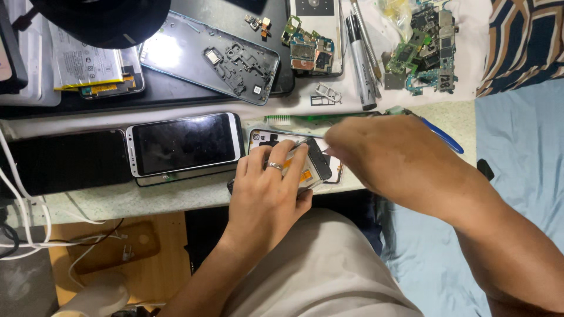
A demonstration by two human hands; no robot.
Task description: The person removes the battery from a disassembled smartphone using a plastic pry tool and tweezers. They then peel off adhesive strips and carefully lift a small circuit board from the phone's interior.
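Note:
My left hand (267, 196), a ring on one finger, presses down on an opened phone (264, 140) lying back-up at the table's front edge, fingers spread over its inner frame. A dark part (319, 161) sits by my fingertips. My right hand (388, 154) hovers over the phone's right end, its fingers closed on a thin metal tool (305, 141) whose tip touches the phone's inside. Motion blur hides the exact grip.
A white-framed phone (183, 144) and a black phone (64, 161) lie to the left. Behind are a stripped rear frame (211, 56), circuit boards (424, 47), a pen-like driver (359, 61), a green brush (294, 119), a blue-handled tool (442, 136), white cables (17, 199).

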